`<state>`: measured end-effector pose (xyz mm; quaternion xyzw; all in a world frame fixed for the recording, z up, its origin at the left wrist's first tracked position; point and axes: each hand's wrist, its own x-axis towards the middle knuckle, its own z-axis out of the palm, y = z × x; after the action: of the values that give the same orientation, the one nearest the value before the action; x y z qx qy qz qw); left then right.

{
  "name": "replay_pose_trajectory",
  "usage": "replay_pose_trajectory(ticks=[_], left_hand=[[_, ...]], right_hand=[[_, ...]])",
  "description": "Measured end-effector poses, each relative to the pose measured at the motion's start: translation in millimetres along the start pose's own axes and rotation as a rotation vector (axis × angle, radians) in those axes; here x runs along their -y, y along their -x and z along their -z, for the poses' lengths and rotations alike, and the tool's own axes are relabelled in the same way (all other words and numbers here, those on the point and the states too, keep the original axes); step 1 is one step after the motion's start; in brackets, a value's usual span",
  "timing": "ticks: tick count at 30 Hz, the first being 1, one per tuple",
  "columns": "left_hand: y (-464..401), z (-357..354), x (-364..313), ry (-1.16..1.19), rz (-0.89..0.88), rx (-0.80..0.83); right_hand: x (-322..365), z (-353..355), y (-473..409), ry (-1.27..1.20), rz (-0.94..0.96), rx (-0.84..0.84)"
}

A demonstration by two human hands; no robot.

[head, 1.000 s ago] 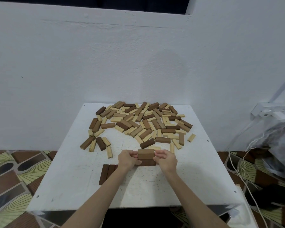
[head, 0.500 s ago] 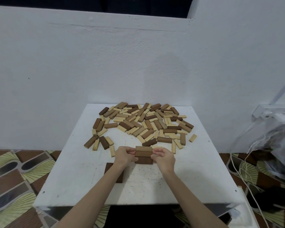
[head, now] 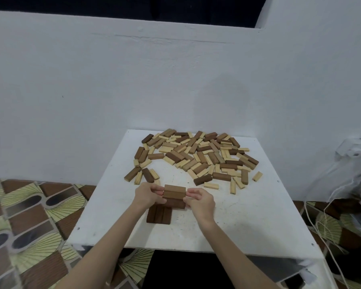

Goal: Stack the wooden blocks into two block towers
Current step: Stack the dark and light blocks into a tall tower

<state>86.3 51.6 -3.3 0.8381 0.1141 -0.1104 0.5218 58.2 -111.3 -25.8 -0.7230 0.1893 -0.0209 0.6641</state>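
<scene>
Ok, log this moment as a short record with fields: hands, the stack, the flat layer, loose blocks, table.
left hand: fingers on the left end of the small stack
right hand: fingers at the stack's right end
small stack: brown blocks, layered, between both hands
flat layer: three dark blocks side by side, near the left wrist
loose pile: dark and light blocks scattered at the far side
table: white, square

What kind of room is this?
Probably a plain room at home: a small white table against a bare white wall, patterned floor tiles, and loose cables near a wall socket.
</scene>
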Motion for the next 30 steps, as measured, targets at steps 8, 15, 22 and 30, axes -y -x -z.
replay_pose_trajectory(ticks=[8, 15, 22, 30], left_hand=[[4.4, 21.4, 21.0, 0.030, 0.056, 0.013], [8.3, 27.6, 29.4, 0.051, 0.109, 0.033], [12.8, 27.3, 34.2, 0.105, 0.136, 0.042], [12.6, 28.1, 34.6, 0.096, 0.147, 0.041]], right_hand=[[-5.9, -20.7, 17.7, 0.023, -0.016, 0.023], [-10.5, -30.4, 26.4, 0.042, -0.026, 0.020], [-13.2, -31.6, 31.2, 0.084, -0.020, 0.027], [-13.6, -31.8, 33.1, 0.101, -0.013, 0.033]])
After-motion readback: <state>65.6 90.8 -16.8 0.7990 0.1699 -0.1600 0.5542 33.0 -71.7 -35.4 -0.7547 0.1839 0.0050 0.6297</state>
